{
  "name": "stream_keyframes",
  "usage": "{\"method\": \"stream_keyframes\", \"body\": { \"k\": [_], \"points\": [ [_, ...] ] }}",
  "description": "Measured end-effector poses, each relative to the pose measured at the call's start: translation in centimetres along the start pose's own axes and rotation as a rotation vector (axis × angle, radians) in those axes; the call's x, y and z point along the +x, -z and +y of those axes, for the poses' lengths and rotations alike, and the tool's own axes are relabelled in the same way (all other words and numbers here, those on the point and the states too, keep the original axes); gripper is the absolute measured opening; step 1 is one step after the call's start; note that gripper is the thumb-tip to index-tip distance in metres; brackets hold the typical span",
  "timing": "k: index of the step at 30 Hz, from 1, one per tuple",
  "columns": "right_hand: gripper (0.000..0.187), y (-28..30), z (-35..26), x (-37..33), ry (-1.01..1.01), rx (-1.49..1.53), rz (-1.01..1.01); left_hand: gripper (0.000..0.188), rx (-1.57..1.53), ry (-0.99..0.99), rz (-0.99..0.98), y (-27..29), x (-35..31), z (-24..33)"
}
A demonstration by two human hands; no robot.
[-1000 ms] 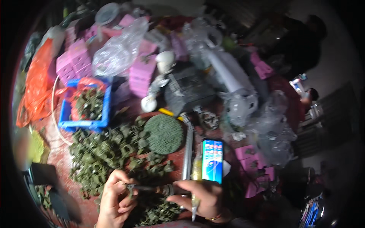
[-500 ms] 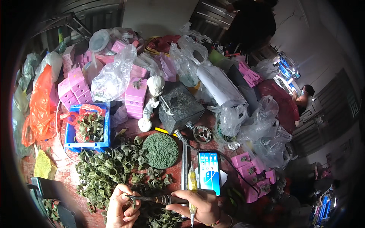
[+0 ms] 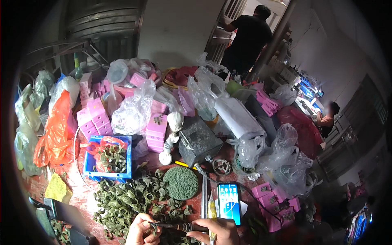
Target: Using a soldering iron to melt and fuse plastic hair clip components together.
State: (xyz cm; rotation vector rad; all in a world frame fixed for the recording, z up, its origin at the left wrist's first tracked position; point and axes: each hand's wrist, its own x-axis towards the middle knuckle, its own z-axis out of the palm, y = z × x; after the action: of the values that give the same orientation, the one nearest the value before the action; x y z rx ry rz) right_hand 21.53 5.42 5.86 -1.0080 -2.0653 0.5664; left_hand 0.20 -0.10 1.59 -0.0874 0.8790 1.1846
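Observation:
At the lower edge, my left hand (image 3: 140,231) is closed, pinching a small green ribbed piece (image 3: 154,230) mostly covered by the fingers. My right hand (image 3: 220,230) grips a dark pen-shaped tool (image 3: 174,226) with a ringed collar, whose tip reaches the left fingertips. A stick wrapped in yellow (image 3: 212,211) also stands up between the right fingers. Just beyond my left hand, a heap of green ribbed ring-like pieces (image 3: 126,200) covers the red tabletop (image 3: 83,197). Behind the tool lies a round, rough green pad (image 3: 181,183).
A lit phone (image 3: 228,204) lies beside a metal bar (image 3: 203,194). The blue basket (image 3: 107,175) holds more green pieces. Pink blocks (image 3: 155,132), a dark metal block (image 3: 200,141) and clear bags (image 3: 134,108) crowd the back. A person in black (image 3: 247,41) stands by the doorway.
My view has tilted up, so the table and hands sit lower in the picture. The standing person now shows almost whole. Both hands keep their grip, tool tip still at the left fingers.

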Motion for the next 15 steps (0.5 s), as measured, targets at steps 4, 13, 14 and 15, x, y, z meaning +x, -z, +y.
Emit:
{"method": "stream_keyframes", "body": {
  "k": [4, 13, 14, 15],
  "points": [
    [0.028, 0.2, -0.2, 0.0, 0.023, -0.015, 0.002, 0.019, -0.064, 0.020, -0.141, 0.7, 0.3, -0.2],
    [0.028, 0.2, 0.1, -0.2, -0.016, 0.011, 0.019, 0.017, -0.083, 0.054, -0.042, 0.0, 0.2, -0.1],
    [0.028, 0.2, 0.1, -0.2, -0.005, 0.004, 0.020, 0.017, -0.086, 0.060, -0.042, 0.2, 0.2, -0.1],
    [0.028, 0.2, 0.1, -0.2, 0.004, -0.003, 0.019, 0.017, -0.090, 0.066, -0.041, 0.3, 0.3, -0.2]
  ]
}}
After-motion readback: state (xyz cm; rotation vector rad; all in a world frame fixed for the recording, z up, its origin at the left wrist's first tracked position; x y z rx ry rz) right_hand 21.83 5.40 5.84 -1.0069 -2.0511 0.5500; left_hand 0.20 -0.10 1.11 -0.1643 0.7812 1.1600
